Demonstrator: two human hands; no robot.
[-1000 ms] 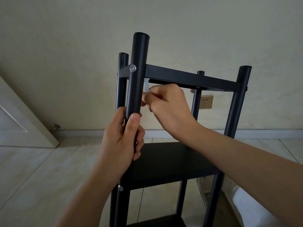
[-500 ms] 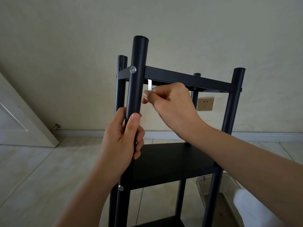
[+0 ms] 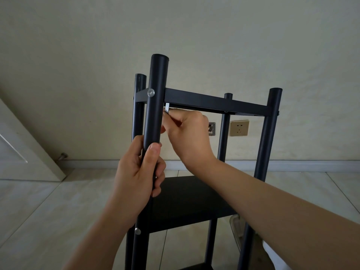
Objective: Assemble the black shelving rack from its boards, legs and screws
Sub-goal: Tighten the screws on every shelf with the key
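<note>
A: Black rack (image 3: 204, 199) stands mid-frame. Top board (image 3: 216, 103) now sits lower in view than a second ago; the silver key (image 3: 167, 107) is still tucked under its corner.
B: Grips?
A: Left hand (image 3: 136, 172) wraps the near leg (image 3: 155, 102) at 6 o'clock; right hand (image 3: 187, 133) pinches the key at 3 o'clock.
B: Meaning?
A: Probably still tightening that top screw (image 3: 151, 92).

1. We could not see the lower part of the silver hex key (image 3: 167, 108); the right hand (image 3: 188, 136) covered it.
2. The near leg (image 3: 154, 102) vanished behind the left hand (image 3: 139, 173).
3. The frame's bottom edge cut off the rack's lowest board (image 3: 196, 267).
4. The clear container (image 3: 236, 226) was mostly hidden.
</note>
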